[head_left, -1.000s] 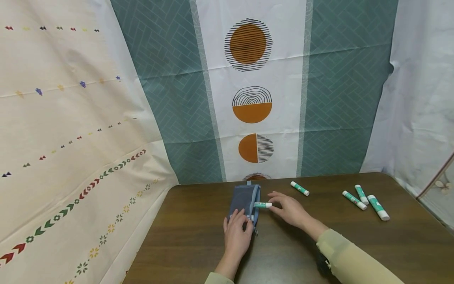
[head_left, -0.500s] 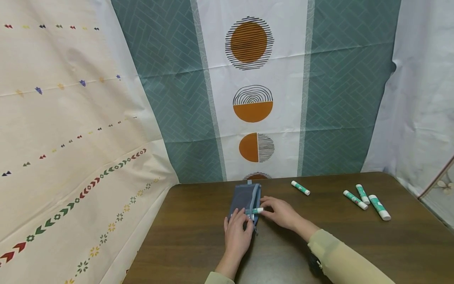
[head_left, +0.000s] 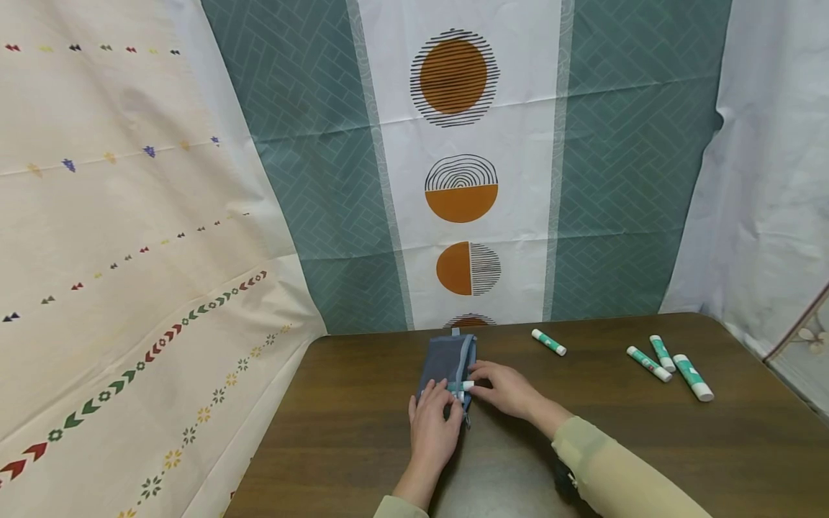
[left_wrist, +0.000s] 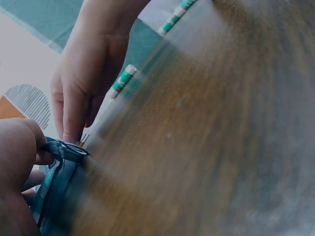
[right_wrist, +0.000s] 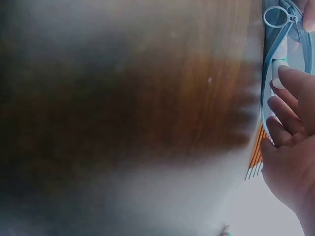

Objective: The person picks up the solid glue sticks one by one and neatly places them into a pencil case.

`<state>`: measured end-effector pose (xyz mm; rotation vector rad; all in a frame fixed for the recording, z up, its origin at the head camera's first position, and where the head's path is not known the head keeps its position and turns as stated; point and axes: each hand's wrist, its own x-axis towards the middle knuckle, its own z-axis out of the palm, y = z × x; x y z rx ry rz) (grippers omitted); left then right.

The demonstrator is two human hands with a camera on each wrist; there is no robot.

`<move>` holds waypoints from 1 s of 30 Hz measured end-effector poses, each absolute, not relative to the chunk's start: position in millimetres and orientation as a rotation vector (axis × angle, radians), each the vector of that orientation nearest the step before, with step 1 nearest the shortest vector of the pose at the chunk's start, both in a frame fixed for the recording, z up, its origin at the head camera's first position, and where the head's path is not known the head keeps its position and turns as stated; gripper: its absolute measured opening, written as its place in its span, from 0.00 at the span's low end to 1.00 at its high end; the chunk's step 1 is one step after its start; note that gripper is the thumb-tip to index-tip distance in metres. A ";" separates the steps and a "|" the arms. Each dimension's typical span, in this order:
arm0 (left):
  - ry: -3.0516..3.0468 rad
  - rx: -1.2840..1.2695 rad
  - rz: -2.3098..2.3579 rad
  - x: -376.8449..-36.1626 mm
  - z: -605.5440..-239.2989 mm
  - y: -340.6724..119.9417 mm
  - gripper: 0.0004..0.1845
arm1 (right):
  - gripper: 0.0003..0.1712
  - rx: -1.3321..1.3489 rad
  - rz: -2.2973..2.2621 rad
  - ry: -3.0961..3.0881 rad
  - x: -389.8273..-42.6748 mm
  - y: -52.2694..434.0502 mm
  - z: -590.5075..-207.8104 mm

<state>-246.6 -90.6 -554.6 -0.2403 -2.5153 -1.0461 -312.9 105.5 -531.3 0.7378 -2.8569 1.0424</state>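
Note:
A dark blue-grey zip pouch [head_left: 445,356] lies on the table with its zipped opening facing right. My left hand [head_left: 434,426] rests on its near end, and in the left wrist view thumb and finger pinch the edge of the pouch [left_wrist: 61,169]. My right hand [head_left: 508,391] is at the opening, pinching the white end of a green-and-white glue stick [head_left: 468,386]. Most of that stick is inside the pouch. Seen from the right wrist, the thumb presses the white end [right_wrist: 279,76] beside the zip, and another white end shows just behind it in the opening.
One glue stick [head_left: 548,343] lies at the back, right of the pouch. Farther right, a thin stick [head_left: 648,365], a short one [head_left: 661,354] and a thicker one [head_left: 692,378] lie close together. The brown table [head_left: 337,424] ends at hanging cloths behind.
My right hand has moved left and slightly nearer, sliding the glue stick from partly sticking out to mostly inside the pouch. The left hand has stayed on the pouch.

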 end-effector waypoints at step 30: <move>-2.530 -0.232 -1.040 -245.7 -553.7 -90.5 0.11 | 0.07 0.625 0.932 -2.888 -316.6 102.7 -529.6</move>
